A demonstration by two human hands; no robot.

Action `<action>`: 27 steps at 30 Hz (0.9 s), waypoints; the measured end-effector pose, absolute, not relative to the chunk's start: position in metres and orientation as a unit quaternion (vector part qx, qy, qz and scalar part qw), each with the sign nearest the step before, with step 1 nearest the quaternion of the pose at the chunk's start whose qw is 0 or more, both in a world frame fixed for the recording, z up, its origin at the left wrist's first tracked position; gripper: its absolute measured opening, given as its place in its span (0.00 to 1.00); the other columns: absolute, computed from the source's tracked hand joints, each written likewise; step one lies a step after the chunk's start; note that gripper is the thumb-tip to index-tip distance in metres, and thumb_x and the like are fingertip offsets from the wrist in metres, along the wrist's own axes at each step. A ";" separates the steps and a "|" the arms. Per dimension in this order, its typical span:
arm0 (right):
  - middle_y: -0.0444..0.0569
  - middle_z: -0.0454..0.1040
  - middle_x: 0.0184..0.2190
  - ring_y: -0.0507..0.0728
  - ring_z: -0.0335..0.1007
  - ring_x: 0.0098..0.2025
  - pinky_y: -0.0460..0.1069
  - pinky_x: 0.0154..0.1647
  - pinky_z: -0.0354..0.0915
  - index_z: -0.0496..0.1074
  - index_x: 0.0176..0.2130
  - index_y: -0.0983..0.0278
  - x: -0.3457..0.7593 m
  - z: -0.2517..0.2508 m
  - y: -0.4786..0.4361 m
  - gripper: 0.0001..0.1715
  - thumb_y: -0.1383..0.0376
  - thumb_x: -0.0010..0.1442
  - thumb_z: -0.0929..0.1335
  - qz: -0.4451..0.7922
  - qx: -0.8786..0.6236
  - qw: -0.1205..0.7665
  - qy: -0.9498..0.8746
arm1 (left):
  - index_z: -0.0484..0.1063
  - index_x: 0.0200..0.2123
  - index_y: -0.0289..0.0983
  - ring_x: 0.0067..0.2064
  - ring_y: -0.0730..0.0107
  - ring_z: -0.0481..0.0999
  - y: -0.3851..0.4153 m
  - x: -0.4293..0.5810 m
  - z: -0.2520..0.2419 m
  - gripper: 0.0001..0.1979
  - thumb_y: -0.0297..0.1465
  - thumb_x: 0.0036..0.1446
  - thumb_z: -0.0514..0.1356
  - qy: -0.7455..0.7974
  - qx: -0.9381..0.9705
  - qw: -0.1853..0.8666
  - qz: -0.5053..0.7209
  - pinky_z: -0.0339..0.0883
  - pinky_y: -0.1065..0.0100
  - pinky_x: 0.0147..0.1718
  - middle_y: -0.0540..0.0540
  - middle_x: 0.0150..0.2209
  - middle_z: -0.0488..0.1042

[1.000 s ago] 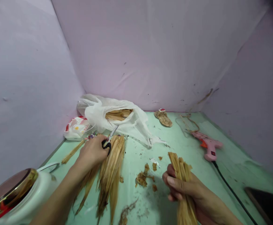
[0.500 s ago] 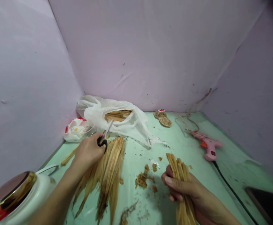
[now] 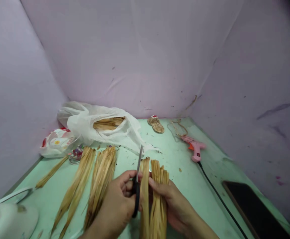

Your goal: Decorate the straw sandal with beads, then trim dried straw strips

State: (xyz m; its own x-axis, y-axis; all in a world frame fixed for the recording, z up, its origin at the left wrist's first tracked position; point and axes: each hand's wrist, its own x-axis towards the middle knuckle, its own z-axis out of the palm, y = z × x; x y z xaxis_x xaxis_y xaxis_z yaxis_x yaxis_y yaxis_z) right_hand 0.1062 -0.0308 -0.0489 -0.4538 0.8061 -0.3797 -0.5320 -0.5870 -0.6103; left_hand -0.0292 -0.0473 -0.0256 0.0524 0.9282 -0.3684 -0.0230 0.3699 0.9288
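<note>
My left hand (image 3: 118, 199) is closed around black-handled scissors (image 3: 136, 191), whose blades point up and away. Just right of the scissors, one dried husk strip (image 3: 145, 196) stands apart from the others; which fingers hold it I cannot tell. My right hand (image 3: 176, 205) grips a bundle of dried husk strips (image 3: 157, 199), its thumb across the front near the top. Both hands are close together over the table's front. More dried husks lie left of them in two bunches, a broad bunch (image 3: 105, 172) and a thinner bunch (image 3: 79, 182).
A white plastic bag (image 3: 85, 119) with husks inside lies at the back, beside a red-and-white packet (image 3: 56, 142). A small woven slipper (image 3: 156, 124) rests by the wall. On the right are a pink glue gun (image 3: 196, 149) and a dark phone-like slab (image 3: 254, 209). A white container (image 3: 18, 219) stands front left.
My left hand has come from the husk bunches to my right hand, bringing the scissors. One strip now stands apart from the bundle. The view has shifted right.
</note>
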 end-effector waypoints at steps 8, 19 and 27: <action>0.48 0.75 0.23 0.55 0.71 0.24 0.49 0.29 0.66 0.73 0.32 0.69 0.107 -0.048 -0.031 0.19 0.61 0.39 0.76 0.809 -0.348 0.423 -0.214 | 0.68 0.41 0.37 0.39 0.65 0.75 -0.058 -0.027 -0.039 0.16 0.25 0.46 0.58 0.523 0.522 0.573 0.355 0.66 0.69 0.41 0.46 0.36 0.77; 0.39 0.70 0.17 0.49 0.67 0.19 0.42 0.17 0.62 0.66 0.25 0.65 0.125 -0.042 -0.020 0.23 0.69 0.29 0.79 0.747 -0.465 0.420 -0.221 | 0.65 0.43 0.35 0.27 0.71 0.70 -0.036 -0.071 0.009 0.20 0.34 0.44 0.60 0.640 0.543 0.446 0.312 0.63 0.72 0.26 0.52 0.25 0.70; 0.39 0.70 0.17 0.50 0.68 0.18 0.41 0.14 0.60 0.65 0.26 0.63 0.135 -0.034 -0.014 0.27 0.66 0.28 0.79 0.698 -0.513 0.461 -0.195 | 0.73 0.33 0.40 0.29 0.67 0.71 -0.043 -0.081 0.012 0.11 0.30 0.45 0.55 0.578 0.701 0.399 0.124 0.60 0.71 0.29 0.50 0.27 0.74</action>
